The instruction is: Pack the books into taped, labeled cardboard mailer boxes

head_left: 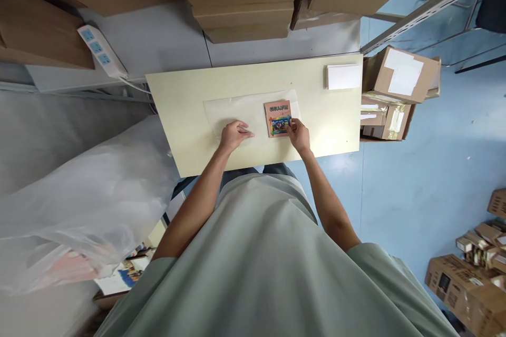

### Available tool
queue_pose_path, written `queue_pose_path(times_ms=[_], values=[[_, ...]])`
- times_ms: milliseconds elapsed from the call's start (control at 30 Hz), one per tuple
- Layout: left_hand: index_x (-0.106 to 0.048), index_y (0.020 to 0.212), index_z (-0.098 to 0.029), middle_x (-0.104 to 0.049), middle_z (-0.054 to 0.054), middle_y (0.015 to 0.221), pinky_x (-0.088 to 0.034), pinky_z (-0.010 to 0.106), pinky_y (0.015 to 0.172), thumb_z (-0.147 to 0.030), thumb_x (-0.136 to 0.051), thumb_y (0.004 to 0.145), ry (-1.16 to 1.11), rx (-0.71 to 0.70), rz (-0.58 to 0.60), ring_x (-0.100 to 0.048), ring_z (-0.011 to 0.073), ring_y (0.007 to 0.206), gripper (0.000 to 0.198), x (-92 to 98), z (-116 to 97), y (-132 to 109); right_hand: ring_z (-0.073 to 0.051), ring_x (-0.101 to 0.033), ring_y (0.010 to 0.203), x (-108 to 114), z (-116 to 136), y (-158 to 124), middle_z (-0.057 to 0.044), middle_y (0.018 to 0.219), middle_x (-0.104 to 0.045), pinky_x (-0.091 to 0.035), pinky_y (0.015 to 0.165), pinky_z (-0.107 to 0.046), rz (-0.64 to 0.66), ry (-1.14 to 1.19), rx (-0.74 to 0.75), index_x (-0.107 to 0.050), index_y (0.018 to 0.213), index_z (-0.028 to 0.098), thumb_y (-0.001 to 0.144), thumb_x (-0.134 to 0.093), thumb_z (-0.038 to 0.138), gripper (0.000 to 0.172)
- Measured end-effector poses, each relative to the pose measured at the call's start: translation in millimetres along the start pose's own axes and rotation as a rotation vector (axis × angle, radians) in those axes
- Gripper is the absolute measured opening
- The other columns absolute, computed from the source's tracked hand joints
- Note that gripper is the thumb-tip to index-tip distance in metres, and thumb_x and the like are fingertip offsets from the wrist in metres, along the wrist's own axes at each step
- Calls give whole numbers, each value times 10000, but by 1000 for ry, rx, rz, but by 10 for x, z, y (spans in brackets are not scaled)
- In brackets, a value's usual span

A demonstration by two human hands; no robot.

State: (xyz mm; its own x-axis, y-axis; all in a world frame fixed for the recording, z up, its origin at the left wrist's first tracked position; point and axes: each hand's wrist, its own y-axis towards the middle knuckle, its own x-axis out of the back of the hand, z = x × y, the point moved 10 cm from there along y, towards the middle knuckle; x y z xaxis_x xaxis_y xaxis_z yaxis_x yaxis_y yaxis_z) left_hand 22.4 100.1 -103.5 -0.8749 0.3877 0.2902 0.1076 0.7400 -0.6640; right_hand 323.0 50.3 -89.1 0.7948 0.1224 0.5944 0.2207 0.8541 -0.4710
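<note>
A small pink book [278,119] with a colourful cartoon picture on its cover lies over the right part of a translucent plastic sheet [237,110]. My right hand [299,137] grips the book's lower right edge, thumb over the cover. To the left, my left hand [233,137] rests at the sheet with its thumb and fingers apart and nothing visible between them. The sheet is spread flat on a pale yellow board [190,142].
A white stack of cards or paper [343,77] lies at the board's right end. Cardboard boxes [245,16] stand along the back, with more boxes [399,76] to the right. A power strip [101,51] sits behind left; a large plastic bag [98,184] bulges at the left.
</note>
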Motion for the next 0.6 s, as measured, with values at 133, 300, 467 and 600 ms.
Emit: queue_pose_path(times_ms=[133,300,467,600], values=[[-730,966,-219,-808,55,848,-639,401,878,-574,-1104,513,-34,13,27,-818,290,907,687,6,32,39,-325,-791,926,24,-21,8,-124,1035,-857,-610,870,-448,-8,-5,-2,-682,1268,246,1023,-591,533,388],[-728,1024,-209,-814,52,864,-648,429,952,-487,-1102,523,-78,31,63,-825,293,946,684,13,4,22,-301,-774,892,14,-2,18,-99,992,-833,-610,876,-437,12,26,27,-684,1288,251,1034,-625,571,413],[-724,1066,-188,-871,142,1067,-625,461,1091,-374,-1009,661,-217,43,102,-831,305,1126,528,28,-17,-36,-309,-752,957,159,4,-43,-155,1111,-787,-617,975,-499,-86,5,77,-728,1249,228,1083,-568,556,401],[-724,1072,-180,-879,159,1075,-619,477,1118,-322,-975,690,-249,73,55,-832,314,1140,478,82,15,-64,-342,-697,1147,440,-86,-96,-204,1263,-712,-583,1076,-553,-326,-104,62,-718,1248,217,1082,-574,487,347]])
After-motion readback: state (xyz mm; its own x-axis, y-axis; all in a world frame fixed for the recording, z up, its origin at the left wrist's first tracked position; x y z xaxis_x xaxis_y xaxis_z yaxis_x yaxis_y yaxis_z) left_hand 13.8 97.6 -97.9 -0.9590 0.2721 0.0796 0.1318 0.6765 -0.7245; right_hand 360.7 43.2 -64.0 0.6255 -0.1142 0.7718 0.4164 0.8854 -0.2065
